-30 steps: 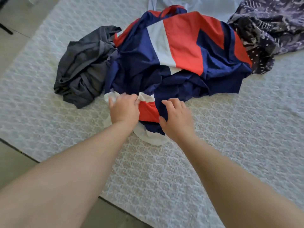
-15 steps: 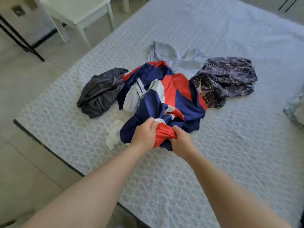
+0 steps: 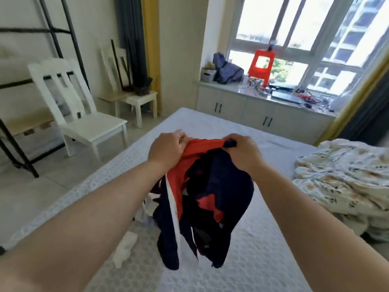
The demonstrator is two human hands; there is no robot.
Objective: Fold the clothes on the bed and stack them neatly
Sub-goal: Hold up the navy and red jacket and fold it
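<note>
A navy, red and white garment (image 3: pixel 212 199) hangs bunched in the air above the bed (image 3: pixel 263 249). My left hand (image 3: pixel 167 147) grips its red top edge on the left. My right hand (image 3: pixel 242 149) grips the same edge on the right, at a navy corner. The cloth droops down between my forearms, its lower ends near the mattress. A small white piece of clothing (image 3: pixel 126 247) lies on the bed below my left forearm. The other clothes of the pile are hidden behind the hanging garment and my arms.
A crumpled floral quilt (image 3: pixel 345 186) lies on the bed's right side. A white chair (image 3: pixel 80 114) stands on the floor left of the bed, with a black metal rack (image 3: pixel 14 131) behind it. A low cabinet under the window (image 3: pixel 263 110) carries clutter and a red stool (image 3: pixel 262 66).
Both hands closed on the garment's edge and lifted it off the bed into the air. My view tilted up from the mattress to the room and window.
</note>
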